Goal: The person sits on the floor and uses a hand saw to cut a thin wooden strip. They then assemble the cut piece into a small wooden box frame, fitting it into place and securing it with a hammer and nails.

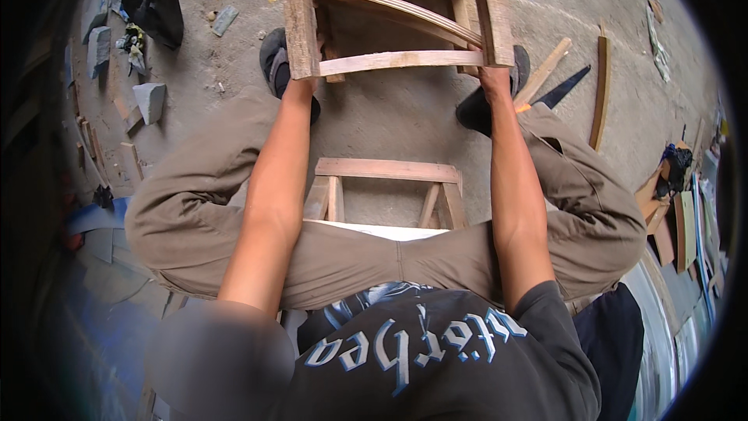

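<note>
A small wooden stool frame is held out in front of me between my feet. It has thick side pieces, a flat brown panel at the far side and a slanted, layered strip across the inside. My left hand grips its near left corner, with most fingers hidden behind the wood. At the near right corner my right hand is closed round the frame, its fingers partly covered too. Both arms reach straight forward. Below me, between my thighs, shows the wooden low seat that I sit on.
Right of my foot lie a handsaw and wood strips. To the left are grey block pieces, a black plastic bag and wood offcuts. More boards lean at the far right. The floor is dusty concrete.
</note>
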Motion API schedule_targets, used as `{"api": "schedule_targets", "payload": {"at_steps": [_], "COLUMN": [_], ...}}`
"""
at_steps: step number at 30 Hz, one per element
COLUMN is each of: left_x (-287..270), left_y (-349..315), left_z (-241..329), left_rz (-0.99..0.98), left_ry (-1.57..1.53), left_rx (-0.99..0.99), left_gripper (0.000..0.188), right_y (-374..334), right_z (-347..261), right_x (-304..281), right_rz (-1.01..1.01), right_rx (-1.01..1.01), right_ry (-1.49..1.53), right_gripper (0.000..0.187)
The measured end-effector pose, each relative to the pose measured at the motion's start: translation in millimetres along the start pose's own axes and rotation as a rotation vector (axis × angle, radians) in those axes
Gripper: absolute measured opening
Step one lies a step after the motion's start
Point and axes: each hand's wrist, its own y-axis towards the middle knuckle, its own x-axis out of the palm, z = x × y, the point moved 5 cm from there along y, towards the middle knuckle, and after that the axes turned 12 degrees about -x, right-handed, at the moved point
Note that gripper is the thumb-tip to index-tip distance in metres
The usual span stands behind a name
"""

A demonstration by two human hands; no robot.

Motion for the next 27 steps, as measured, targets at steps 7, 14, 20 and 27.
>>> {"api": "schedule_targets", "payload": {"at_steps": [7, 14, 20, 27], "left_x": [34.5, 55.0, 63.0, 141.5], "left_y": [-78.8, -99.5, -103.6, -139.1], "left_z": [105.6, 139.3, 159.6, 178.0], "left_rz": [0.115, 0.245, 0.404, 0.458], "left_ry": [-0.501, 0.33, 0.635, 0.988], "left_rx": [-0.486, -0.323, -0.184, 0.435], "left_gripper": [0.062, 0.074, 0.073, 0.07], "right_y": [-9.2, -9.7, -25.8, -45.4], "right_z": [40.7, 71.7, 30.0, -51.9], "right_x": [2.5, -6.0, -21.7, -26.0], "right_rz": [0.172, 0.255, 0.351, 0.174], "right_rx": [0.186, 0.216, 0.405, 0.33], "right_ry": [0.198, 0.207, 0.186, 0.276], "right_gripper": [0.02, 0.023, 0.033, 0.053]}}
